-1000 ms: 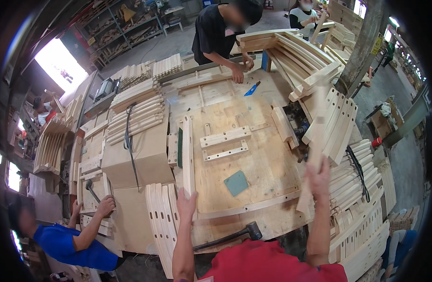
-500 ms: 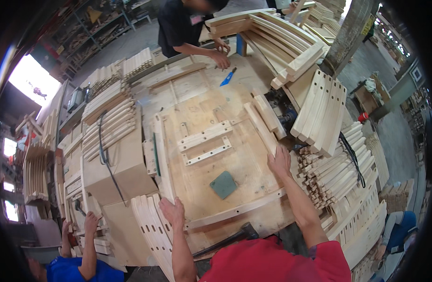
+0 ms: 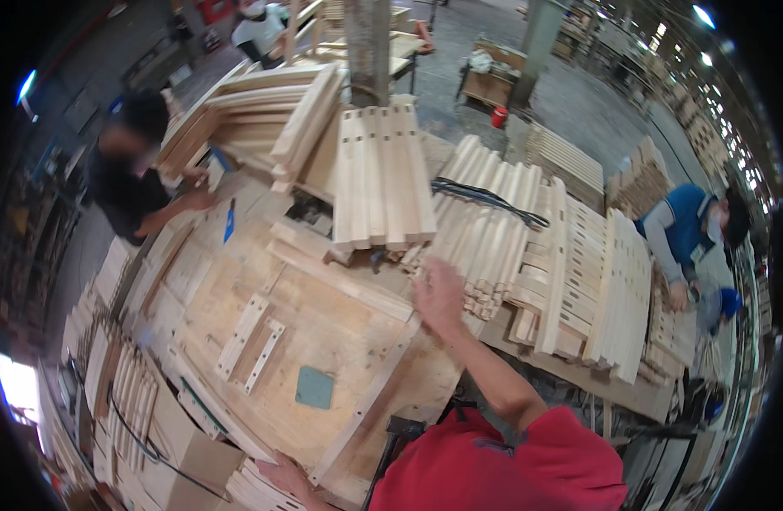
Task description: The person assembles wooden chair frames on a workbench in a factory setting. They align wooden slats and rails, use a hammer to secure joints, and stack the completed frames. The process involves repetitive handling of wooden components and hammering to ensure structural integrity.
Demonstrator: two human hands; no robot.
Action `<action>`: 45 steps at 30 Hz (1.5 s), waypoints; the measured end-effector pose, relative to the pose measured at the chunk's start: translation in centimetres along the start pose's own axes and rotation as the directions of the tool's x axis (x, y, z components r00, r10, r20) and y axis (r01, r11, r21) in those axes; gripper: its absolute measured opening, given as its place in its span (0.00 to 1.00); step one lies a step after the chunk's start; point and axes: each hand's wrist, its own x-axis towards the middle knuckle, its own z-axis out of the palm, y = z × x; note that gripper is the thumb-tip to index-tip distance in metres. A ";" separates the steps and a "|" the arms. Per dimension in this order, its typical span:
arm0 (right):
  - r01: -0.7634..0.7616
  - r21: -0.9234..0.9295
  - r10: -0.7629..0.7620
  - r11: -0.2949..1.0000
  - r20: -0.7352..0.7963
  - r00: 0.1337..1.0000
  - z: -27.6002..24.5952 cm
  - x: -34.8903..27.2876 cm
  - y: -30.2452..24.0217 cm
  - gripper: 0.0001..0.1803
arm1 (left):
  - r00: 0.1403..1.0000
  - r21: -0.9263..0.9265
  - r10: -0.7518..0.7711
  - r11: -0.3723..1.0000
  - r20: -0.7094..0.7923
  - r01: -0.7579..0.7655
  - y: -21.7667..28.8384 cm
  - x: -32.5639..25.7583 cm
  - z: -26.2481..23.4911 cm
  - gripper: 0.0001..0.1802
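A pale wooden rail [image 3: 217,399] runs along the left of the worktable, and my left hand [image 3: 287,477] is closed over its near end. My right hand [image 3: 440,296] is slightly blurred and reaches out beside the ends of a pile of wooden sticks [image 3: 485,230]. Its fingers look apart, with nothing visible in them. Close below it, a right rail [image 3: 349,281] meets a drilled front rail [image 3: 363,399] at a corner. Between the rails lie two short drilled wooden strips [image 3: 242,336] [image 3: 264,356] and a green square pad [image 3: 315,387].
Slotted boards [image 3: 383,183] are stacked beyond my right hand, and more drilled boards [image 3: 570,272] lie to the right. A co-worker in dark clothing [image 3: 123,187] stands at the far left near a blue knife [image 3: 230,221]. Another person [image 3: 685,230] works at the far right. A dark-handled tool [image 3: 400,434] lies near me.
My view has swung to the right. My right hand has left the right rail and moved toward the stick pile. My left hand stays at the near end of the left rail.
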 end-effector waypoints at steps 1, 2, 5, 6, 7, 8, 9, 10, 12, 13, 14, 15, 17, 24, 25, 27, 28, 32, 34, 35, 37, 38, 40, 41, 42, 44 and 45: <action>-0.176 -0.128 0.161 0.976 -0.119 0.980 -3.2 0.1 2.6 0.30 | 0.999 -0.026 0.027 0.999 0.017 -0.027 0.2 -0.1 0.2 0.37; -0.273 -0.168 0.263 0.947 -0.080 0.962 -6.0 0.2 4.8 0.30 | 0.998 -0.050 0.052 0.997 0.034 -0.050 0.3 -0.3 0.5 0.38; -0.468 -0.253 0.477 0.847 -0.029 0.878 -10.8 1.0 8.5 0.28 | 0.991 -0.122 0.102 0.988 0.085 -0.092 1.2 -0.7 0.7 0.39; -0.485 -0.272 0.494 0.831 -0.040 0.868 -10.9 1.3 8.8 0.26 | 0.989 -0.138 0.105 0.986 0.100 -0.091 1.3 -1.0 0.4 0.39; -0.497 -0.282 0.507 0.821 -0.042 0.861 -10.8 1.8 8.8 0.24 | 0.988 -0.143 0.143 0.981 0.063 -0.133 1.2 -0.9 0.0 0.38; -0.521 -0.275 0.548 0.808 0.023 0.836 -10.6 2.6 8.9 0.22 | 0.984 -0.149 0.179 0.973 0.020 -0.174 0.9 -0.8 -0.3 0.38; -0.544 -0.272 0.584 0.793 0.087 0.807 -10.5 3.4 9.2 0.19 | 0.976 -0.155 0.215 0.964 -0.019 -0.215 0.7 -0.4 -0.5 0.37; -0.567 -0.283 0.618 0.774 0.139 0.774 -10.7 4.1 10.0 0.17 | 0.980 -0.148 0.198 0.970 0.014 -0.194 1.0 -0.2 -0.3 0.37; -0.553 -0.291 0.590 0.781 0.051 0.806 -10.8 4.9 11.4 0.16 | 0.979 -0.131 0.173 0.979 0.108 -0.159 1.4 -0.8 0.8 0.37; -0.533 -0.289 0.564 0.795 0.030 0.825 -10.7 5.2 11.2 0.16 | 0.976 -0.199 0.188 0.966 0.113 -0.164 1.3 -1.2 0.8 0.37; -0.529 -0.246 0.560 0.812 0.071 0.826 -11.8 4.7 11.6 0.15 | 0.971 -0.270 0.208 0.948 0.122 -0.169 1.4 -1.5 1.1 0.37; -0.586 -0.198 0.616 0.785 0.163 0.770 -12.3 4.3 11.4 0.14 | 0.968 -0.342 0.216 0.926 0.125 -0.163 1.5 -1.9 1.2 0.38; -0.687 -0.122 0.677 0.717 0.357 0.643 -12.7 2.7 10.0 0.12 | 0.977 -0.255 0.195 0.952 0.086 -0.168 1.1 -1.8 1.1 0.38; -0.760 0.413 0.171 -0.502 0.909 0.381 -11.5 -10.6 3.0 0.17 | 0.981 -0.221 0.179 0.962 0.075 -0.159 -1.1 -0.6 0.7 0.40; -0.689 0.521 0.297 -0.504 0.853 0.429 -11.1 -10.3 3.4 0.16 | 0.982 -0.179 0.183 0.969 0.049 -0.171 -1.4 -1.0 1.2 0.40; -0.488 0.758 0.564 -0.431 0.649 0.510 -10.4 -9.4 5.9 0.16 | 0.971 -0.125 0.239 0.964 0.022 -0.234 0.6 -1.5 3.3 0.41; -0.534 0.770 0.539 -0.349 0.631 0.558 -10.2 -9.2 4.0 0.19 | 0.979 -0.162 0.182 0.973 0.090 -0.165 -0.4 -0.6 2.3 0.43; -0.751 0.630 0.270 -0.199 0.772 0.576 -9.4 -9.4 -1.5 0.19 | 0.986 -0.192 0.161 0.970 0.050 -0.148 -2.8 0.5 1.1 0.44; -0.718 0.690 0.145 0.088 0.705 0.695 -8.6 -8.8 -2.9 0.21 | 0.977 -0.222 0.209 0.955 0.046 -0.194 -2.1 0.8 1.3 0.44; -0.669 0.712 0.049 0.213 0.676 0.735 -7.8 -8.6 -3.9 0.22 | 0.976 -0.243 0.203 0.953 0.072 -0.181 -1.8 1.0 1.4 0.43; -0.634 0.673 -0.081 0.381 0.708 0.702 -6.1 -7.2 -6.4 0.20 | 0.988 -0.237 0.131 0.966 0.083 -0.108 -1.5 1.1 1.1 0.43; -0.611 0.662 -0.153 0.434 0.723 0.674 -5.0 -6.6 -7.5 0.20 | 0.994 -0.221 0.078 0.974 0.082 -0.058 -1.0 0.9 1.1 0.43; -0.596 0.616 -0.266 0.515 0.776 0.573 -2.8 -5.5 -10.1 0.18 | 0.997 -0.189 0.043 0.982 0.065 -0.030 -1.1 1.2 1.1 0.43; -0.609 0.578 -0.310 0.543 0.812 0.495 -1.5 -5.1 -11.6 0.17 | 0.999 -0.180 0.048 0.983 0.012 -0.045 -1.6 1.3 0.9 0.41; -0.616 0.531 -0.332 0.583 0.847 0.416 -0.2 -4.8 -12.8 0.16 | 0.998 -0.170 0.059 0.983 -0.023 -0.062 -1.9 1.1 1.0 0.39; -0.441 0.567 -0.436 0.696 0.821 0.369 3.0 -3.9 -14.2 0.13 | 0.996 -0.165 0.082 0.982 -0.031 -0.086 -1.8 1.1 1.6 0.37; -0.349 0.589 -0.485 0.729 0.804 0.344 4.8 -3.5 -15.2 0.11 | 0.994 -0.159 0.102 0.982 -0.035 -0.106 -1.6 1.3 1.7 0.36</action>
